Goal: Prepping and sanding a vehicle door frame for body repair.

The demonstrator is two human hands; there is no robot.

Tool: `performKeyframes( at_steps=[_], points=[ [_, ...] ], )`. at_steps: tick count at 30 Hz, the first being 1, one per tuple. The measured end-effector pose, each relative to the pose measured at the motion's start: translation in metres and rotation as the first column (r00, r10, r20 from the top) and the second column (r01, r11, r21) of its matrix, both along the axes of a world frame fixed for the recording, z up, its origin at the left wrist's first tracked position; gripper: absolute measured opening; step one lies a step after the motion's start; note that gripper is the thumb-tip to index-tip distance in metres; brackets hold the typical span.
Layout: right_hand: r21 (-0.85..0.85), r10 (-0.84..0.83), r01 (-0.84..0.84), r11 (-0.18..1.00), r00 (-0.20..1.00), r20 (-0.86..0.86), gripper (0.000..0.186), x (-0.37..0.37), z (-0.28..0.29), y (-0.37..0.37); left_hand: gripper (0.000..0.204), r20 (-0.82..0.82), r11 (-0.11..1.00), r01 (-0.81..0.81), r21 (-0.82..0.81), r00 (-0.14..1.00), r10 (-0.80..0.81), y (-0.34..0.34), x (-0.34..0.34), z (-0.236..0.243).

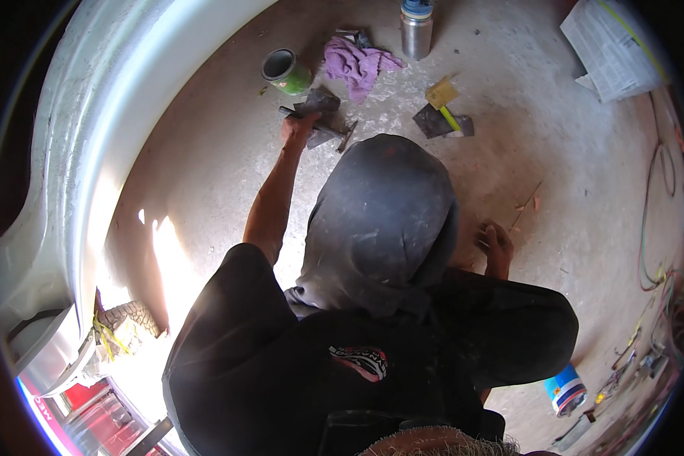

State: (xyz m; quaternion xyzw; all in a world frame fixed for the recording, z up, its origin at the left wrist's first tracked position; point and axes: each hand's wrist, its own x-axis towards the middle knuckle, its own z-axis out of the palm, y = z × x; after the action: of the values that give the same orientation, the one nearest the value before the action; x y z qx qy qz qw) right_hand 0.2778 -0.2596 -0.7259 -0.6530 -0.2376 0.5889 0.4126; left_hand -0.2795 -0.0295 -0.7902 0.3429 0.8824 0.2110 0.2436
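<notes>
My left hand point(299, 126) grips a dark handled tool point(323, 127) with a narrow crosswise end, over a dark flat piece point(316, 102) on the floor. Just behind it stand an open green can point(287, 73) and a crumpled purple cloth point(359, 67). To their right, a tan spreader point(442, 91) and a yellow-handled one point(448, 118) rest on dark plates point(431, 123). My right hand point(495, 245) is low beside my dark-clad knee, its fingers loosely bent and apart, with nothing visible in it, near a thin stick point(524, 202).
A white vehicle body panel point(106, 99) curves along the left. A steel bottle point(416, 34) stands at the back, and a pale papered board point(612, 49) lies back right. Hoses point(643, 228) run along the right, near a blue-labelled can point(565, 391) lying at lower right.
</notes>
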Motion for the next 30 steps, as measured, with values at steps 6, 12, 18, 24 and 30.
performKeyframes(
  at_steps=[6, 12, 18, 24, 30],
  points=[
    [0.02, -0.008, 0.008, 1.0, 1.0, 0.019, 0.047, 0.016, -0.003, -0.008, 0.054, 0.275, 0.964, -0.034, 0.264, 0.961, -0.041, -0.018, 0.024, 0.01],
    [-0.023, -0.044, 0.044, 0.999, 0.999, 0.015, 0.045, 0.017, 0.004, -0.007, 0.057, 0.399, 0.799, -0.555, 0.232, 0.803, 0.442, -0.049, -0.017, 0.0],
    [-0.039, -0.08, 0.078, 0.996, 0.996, -0.05, 0.05, 0.014, -0.004, -0.01, 0.052, 0.925, 0.486, -0.858, 0.167, 0.306, 0.223, -0.031, -0.137, -0.039],
    [-0.033, -0.084, 0.08, 0.996, 0.987, -0.138, 0.051, 0.006, -0.013, -0.005, 0.063, 0.931, 0.627, -0.729, 0.275, 0.366, 0.016, -0.015, -0.195, -0.037],
    [-0.081, -0.142, 0.135, 0.988, 0.986, -0.092, 0.046, 0.016, -0.016, -0.019, 0.085, 0.622, 0.709, -0.693, 0.128, 0.613, 0.487, -0.024, -0.072, -0.002]
  ],
)
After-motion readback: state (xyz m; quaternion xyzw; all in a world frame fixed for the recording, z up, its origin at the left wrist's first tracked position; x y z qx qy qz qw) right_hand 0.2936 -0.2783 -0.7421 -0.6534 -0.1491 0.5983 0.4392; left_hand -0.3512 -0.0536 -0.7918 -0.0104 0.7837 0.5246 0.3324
